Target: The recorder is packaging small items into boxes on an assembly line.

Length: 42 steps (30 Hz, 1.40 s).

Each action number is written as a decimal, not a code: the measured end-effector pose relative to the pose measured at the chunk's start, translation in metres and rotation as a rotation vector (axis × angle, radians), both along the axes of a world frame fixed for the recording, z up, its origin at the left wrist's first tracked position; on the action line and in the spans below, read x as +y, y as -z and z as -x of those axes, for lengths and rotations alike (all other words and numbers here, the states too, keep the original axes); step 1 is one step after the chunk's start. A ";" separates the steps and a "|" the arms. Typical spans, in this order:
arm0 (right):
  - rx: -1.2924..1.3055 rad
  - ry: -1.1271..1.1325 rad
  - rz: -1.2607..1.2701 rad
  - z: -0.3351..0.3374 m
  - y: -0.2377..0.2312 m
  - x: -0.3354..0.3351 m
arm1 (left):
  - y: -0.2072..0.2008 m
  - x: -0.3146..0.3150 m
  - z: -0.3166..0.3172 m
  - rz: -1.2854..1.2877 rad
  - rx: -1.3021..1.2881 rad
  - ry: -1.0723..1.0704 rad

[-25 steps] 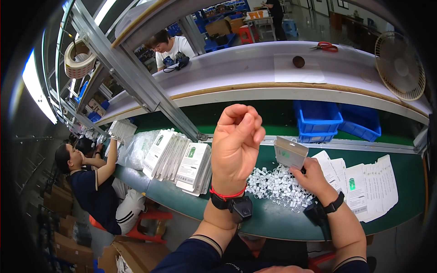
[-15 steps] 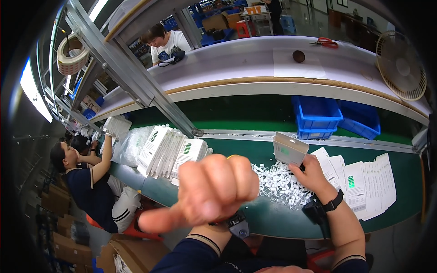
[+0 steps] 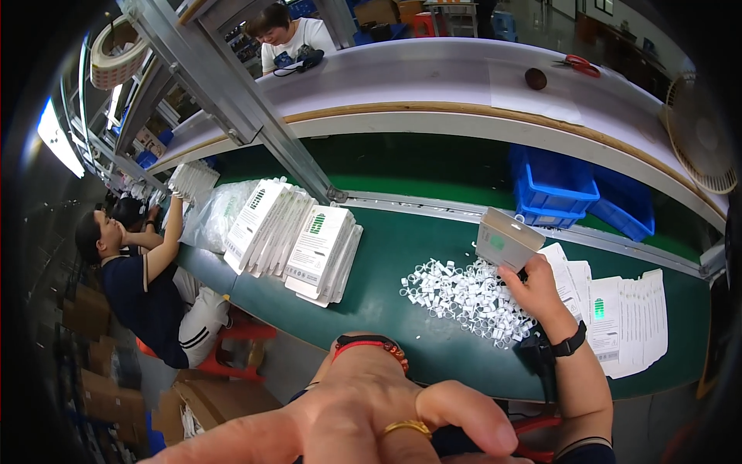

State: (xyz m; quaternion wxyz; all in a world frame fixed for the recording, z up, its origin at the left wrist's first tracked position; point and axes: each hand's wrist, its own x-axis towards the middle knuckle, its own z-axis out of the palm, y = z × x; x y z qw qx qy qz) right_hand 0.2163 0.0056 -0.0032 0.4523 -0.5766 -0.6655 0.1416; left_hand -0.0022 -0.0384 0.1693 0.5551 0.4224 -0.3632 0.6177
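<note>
My right hand (image 3: 539,291) grips a small white carton (image 3: 506,241) with a green print, held up over the far edge of a heap of small white ring-shaped plastic pieces (image 3: 464,298). My left hand (image 3: 348,425) is raised very close to the camera at the lower middle, fingers spread, with nothing seen in it. It wears a gold ring and a red bracelet (image 3: 371,342). Right of the heap lies a fanned row of flat white cartons (image 3: 630,321). Stacks of similar white cartons (image 3: 321,247) stand to the left on the green table.
Blue plastic bins (image 3: 553,189) sit behind the table, under a white shelf (image 3: 417,85) carrying red-handled scissors (image 3: 580,66) and a round brown object. A metal post (image 3: 255,124) rises at centre-left. A clear plastic bag (image 3: 220,213) and a seated co-worker (image 3: 147,278) are further left.
My left hand, closed with its thumb out before, has opened and come lower, nearer the camera. The view has shifted. My right hand still holds the carton over the heap.
</note>
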 end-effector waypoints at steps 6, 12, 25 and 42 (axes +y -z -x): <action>0.014 -0.008 0.032 0.002 -0.007 -0.001 | -0.003 0.023 0.010 -0.204 0.134 0.120; 0.051 -0.019 0.032 -0.001 -0.001 -0.001 | -0.009 0.040 -0.003 -0.410 0.002 -0.228; 0.043 -0.019 0.031 0.001 -0.007 -0.003 | -0.019 0.021 0.046 0.042 0.460 -0.196; 0.120 0.112 0.279 -0.012 0.016 -0.005 | 0.026 -0.037 0.012 0.356 0.687 -0.240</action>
